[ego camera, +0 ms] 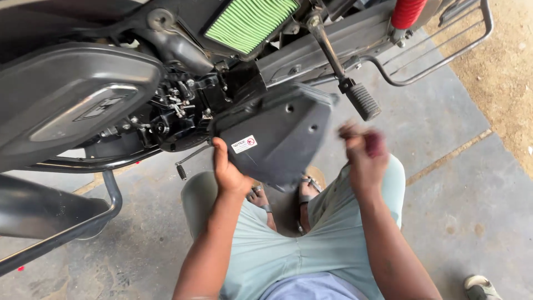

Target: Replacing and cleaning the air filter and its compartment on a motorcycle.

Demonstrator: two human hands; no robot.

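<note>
Left hand [229, 169] holds a black plastic cover [275, 133] against the side of a scooter; right hand [363, 153] is raised just beside it.

The cover sits directly above the left hand, whose grip is closed on its lower left edge, thumb up along the face next to a small white sticker [244, 144]. The right hand is blurred, close to the cover's right edge but apart from it, its grip curled around a small dark reddish object [375, 143] (too smeared to tell what it is). The cover is matte black, roughly a rounded wedge, with a few small holes near its top, tilted over the person's knees. Above it lies a green pleated air filter [250, 21], and to the right a kick-start lever [362, 101] hangs down.
</note>
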